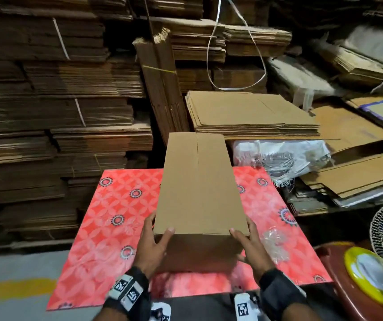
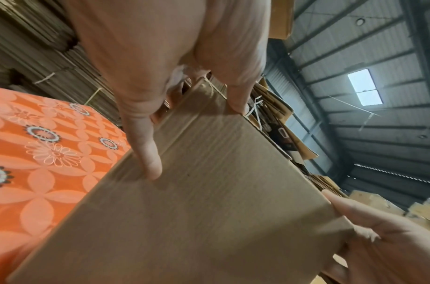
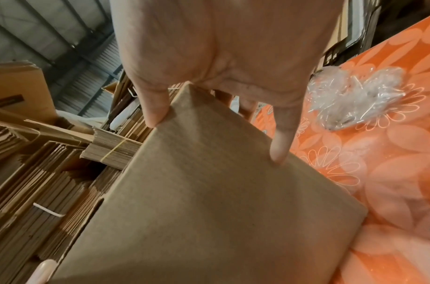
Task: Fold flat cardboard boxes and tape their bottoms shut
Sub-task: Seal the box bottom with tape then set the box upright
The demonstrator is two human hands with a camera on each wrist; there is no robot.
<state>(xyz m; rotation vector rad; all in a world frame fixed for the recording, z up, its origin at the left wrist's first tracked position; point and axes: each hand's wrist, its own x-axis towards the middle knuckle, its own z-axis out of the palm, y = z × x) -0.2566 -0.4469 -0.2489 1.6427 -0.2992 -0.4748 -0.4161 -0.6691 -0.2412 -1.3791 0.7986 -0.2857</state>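
Beyond the grip rise tall stacks of flat brown cardboard. Below it lies a red flower-patterned table covering. Overhead, a corrugated metal roof has a bright skylight.

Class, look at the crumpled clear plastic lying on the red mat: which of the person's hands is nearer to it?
Right. The right hand grips the box beside the plastic; the left hand holds the box's far side.

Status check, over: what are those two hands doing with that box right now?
Left hand and right hand grip the cardboard box at its near corners. Box held above the patterned table. Crumpled plastic lies right.
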